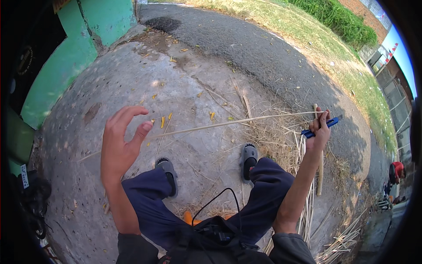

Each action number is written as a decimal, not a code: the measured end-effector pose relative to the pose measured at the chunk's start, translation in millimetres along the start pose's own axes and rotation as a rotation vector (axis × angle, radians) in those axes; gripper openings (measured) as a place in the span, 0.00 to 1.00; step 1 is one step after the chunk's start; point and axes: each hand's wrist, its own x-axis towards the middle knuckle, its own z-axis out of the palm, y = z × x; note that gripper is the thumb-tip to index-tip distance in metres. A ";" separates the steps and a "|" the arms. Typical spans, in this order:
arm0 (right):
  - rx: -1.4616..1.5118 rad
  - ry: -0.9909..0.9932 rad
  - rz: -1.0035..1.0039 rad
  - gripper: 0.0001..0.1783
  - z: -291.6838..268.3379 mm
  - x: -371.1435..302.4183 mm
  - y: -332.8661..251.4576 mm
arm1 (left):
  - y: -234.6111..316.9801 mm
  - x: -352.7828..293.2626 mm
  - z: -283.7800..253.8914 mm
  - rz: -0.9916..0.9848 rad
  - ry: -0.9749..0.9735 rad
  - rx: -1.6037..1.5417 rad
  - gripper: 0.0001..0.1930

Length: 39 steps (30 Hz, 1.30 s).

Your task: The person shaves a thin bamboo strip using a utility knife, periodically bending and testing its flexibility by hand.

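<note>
A long, thin, pale strip (220, 124), like split bamboo or cane, slants across in front of me, its right end at my right hand. My right hand (320, 127) is closed around a blue utility knife (333, 122), its blade pointing to the right, and pinches the strip at the fingertips. My left hand (123, 143) is raised with thumb and fingers apart, holding nothing. The strip passes behind that hand and shows again to its left. A thicker pale stick (320, 176) runs behind my right hand; whether I grip it cannot be told.
Shavings (274, 138) and long split strips (303, 211) lie on the ground at my right; another bundle (345, 240) sits farther right. My shoes (249, 160) rest on concrete (193, 101). A green wall (66, 75) stands at left. Beyond the asphalt path (246, 48), a person in red (397, 171) bends over.
</note>
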 end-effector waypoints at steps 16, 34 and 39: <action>-0.627 -0.127 -0.225 0.29 78.3 -64.1 -17.2 | 37.9 -55.6 58.7 -0.356 -0.356 -0.527 0.07; -0.218 -0.542 0.375 0.21 118.6 -133.3 23.5 | 68.3 -72.8 101.8 -0.327 -0.591 -0.884 0.12; -0.234 -0.500 0.422 0.21 115.5 -125.3 37.4 | 44.2 -66.4 124.6 -0.211 -0.755 -0.816 0.12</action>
